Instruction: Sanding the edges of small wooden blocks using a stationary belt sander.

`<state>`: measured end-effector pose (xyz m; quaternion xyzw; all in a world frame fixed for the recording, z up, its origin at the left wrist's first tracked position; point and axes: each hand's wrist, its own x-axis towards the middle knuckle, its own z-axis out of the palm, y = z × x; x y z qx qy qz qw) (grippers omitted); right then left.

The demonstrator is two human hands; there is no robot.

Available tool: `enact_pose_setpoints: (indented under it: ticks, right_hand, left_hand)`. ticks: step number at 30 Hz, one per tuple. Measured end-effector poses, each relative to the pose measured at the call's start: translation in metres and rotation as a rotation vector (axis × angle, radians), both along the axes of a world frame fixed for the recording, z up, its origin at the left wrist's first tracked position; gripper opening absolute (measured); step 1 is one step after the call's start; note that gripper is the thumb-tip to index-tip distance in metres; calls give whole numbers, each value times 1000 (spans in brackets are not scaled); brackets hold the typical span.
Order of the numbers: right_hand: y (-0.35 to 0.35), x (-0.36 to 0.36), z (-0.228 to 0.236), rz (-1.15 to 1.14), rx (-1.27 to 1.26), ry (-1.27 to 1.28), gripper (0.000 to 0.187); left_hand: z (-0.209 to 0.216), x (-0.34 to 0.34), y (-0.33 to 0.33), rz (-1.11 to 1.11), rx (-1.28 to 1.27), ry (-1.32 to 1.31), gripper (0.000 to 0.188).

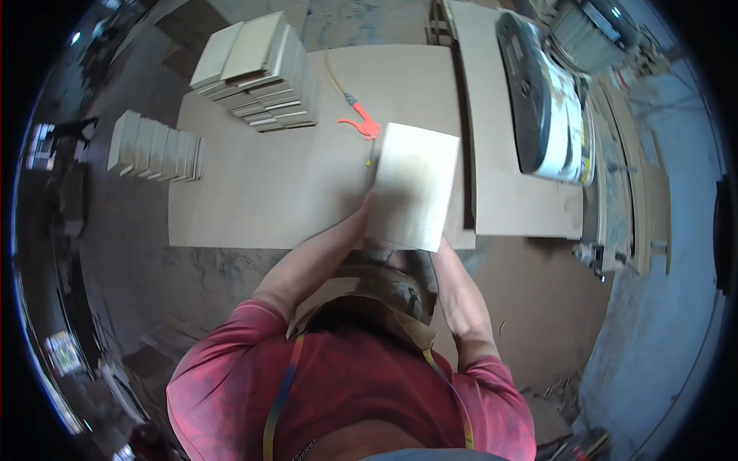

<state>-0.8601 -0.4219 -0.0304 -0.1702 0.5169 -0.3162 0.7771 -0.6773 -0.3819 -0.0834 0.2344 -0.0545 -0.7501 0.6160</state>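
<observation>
The board (415,184) is cream, the blow gun (369,127) orange-red, the shirt (361,388) mottled red.

The person holds a pale board (415,184) over the table (254,215). The left hand (366,206) is at its left edge; the right hand (444,245) is mostly hidden, so its grip is hard to tell. Beyond lies a red air gun (367,123). Two groups of boards (257,77) stand at left.
</observation>
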Motion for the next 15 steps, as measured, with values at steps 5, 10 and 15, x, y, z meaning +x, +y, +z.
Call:
enact_pose_setpoints:
  ticks: [5, 10, 15]
  right_hand:
    - [-18, -26, 17, -58, -9, -18, 69]
    - [-20, -26, 66, -43, -57, 111, 67]
    - [-13, -48, 198, -69, -302, 300, 68]
  left_hand:
    - [35, -18, -33, -148, 95, -432, 73]
    - [128, -27, -17, -132, 155, -483, 84]
    - [252, 6, -14, -5, 412, -516, 101]
